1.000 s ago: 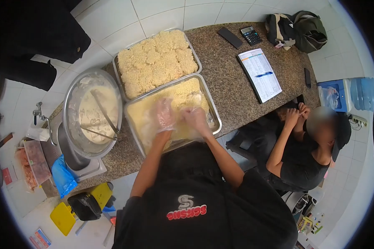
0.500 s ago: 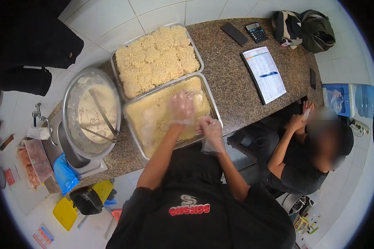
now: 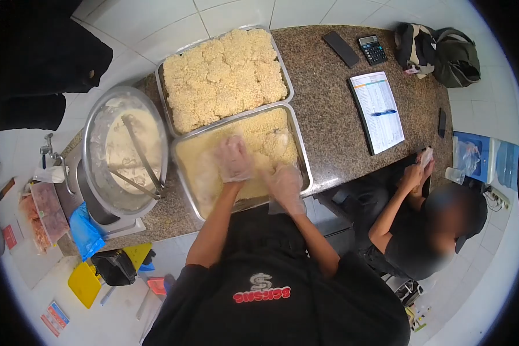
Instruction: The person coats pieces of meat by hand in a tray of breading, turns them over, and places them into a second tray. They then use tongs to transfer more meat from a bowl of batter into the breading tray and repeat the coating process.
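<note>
Both my hands wear clear plastic gloves over a metal tray (image 3: 301, 151) of pale yellow crumbs (image 3: 193, 151). My left hand (image 3: 234, 160) is palm down in the middle of the crumbs, open, its fingertips partly hidden. My right hand (image 3: 286, 185) is near the tray's front right side, with its fingers smeared by motion. Beyond it, a pale, partly crumbed piece (image 3: 275, 143) lies at the tray's right side. Behind stands a second tray (image 3: 289, 86) filled with crumb-coated pieces (image 3: 225, 75).
To the left, a large metal bowl (image 3: 92, 130) holds creamy batter and tongs (image 3: 138, 151) over a sink (image 3: 92, 199). On the right of the counter lie a notebook (image 3: 380, 124) with a pen, a calculator (image 3: 372, 49) and a phone (image 3: 340, 48). Another person (image 3: 427, 230) sits at right.
My left hand has moved left across the crumbs, away from the pale piece. The right hand has shifted slightly lower and turned, now blurred. The camera view has moved a little.
</note>
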Tool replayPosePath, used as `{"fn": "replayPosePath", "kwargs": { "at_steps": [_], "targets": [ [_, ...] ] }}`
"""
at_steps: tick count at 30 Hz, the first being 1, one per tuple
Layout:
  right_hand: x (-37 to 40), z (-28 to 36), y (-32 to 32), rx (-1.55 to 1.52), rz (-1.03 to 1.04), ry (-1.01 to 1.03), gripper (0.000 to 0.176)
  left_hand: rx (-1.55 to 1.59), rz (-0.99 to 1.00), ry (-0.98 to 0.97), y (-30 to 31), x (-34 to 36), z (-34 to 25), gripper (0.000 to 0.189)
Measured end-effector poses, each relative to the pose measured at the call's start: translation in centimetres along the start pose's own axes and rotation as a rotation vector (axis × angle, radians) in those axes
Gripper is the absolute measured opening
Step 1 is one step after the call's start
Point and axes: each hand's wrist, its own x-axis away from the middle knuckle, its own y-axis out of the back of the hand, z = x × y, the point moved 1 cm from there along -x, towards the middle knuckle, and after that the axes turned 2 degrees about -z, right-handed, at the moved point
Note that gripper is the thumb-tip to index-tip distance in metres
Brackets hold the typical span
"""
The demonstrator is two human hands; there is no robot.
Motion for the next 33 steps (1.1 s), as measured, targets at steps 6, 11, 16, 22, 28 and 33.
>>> {"fn": "replayPosePath", "kwargs": {
  "at_steps": [6, 11, 16, 22, 28, 33],
  "targets": [
    [-1.0, 0.2, -2.6, -0.049, 0.027, -0.008, 0.048, -0.002, 0.016, -0.177, 0.3, 0.8, 1.2, 0.023],
    [-1.0, 1.3, -1.7, -0.123, 0.055, 0.04, 0.043, 0.193, -0.227, -0.032, 3.9, 0.0, 0.1, 0.021],
    [-1.2, 3.6, -0.4, -0.135, 0.064, 0.181, 0.035, 0.192, -0.014, -0.125, 6.2, -1.0, 5.8, 0.033],
    [-1.5, 7.3, 4.8, -0.355, 0.272, 0.362, 0.027, 0.489, 0.346, 0.086, 11.5, -2.7, 4.1, 0.075],
    [-4.2, 12.1, 11.4, -0.363, 0.384, 0.543, 0.025, 0.611, 0.831, 0.358, 12.2, -5.0, 1.3, 0.096],
    [-11.1, 13.6, 16.8, -0.109, 0.265, 0.554, 0.028, 1.037, 0.848, 0.515, 5.3, -6.6, 1.3, 0.079]
  ]
}}
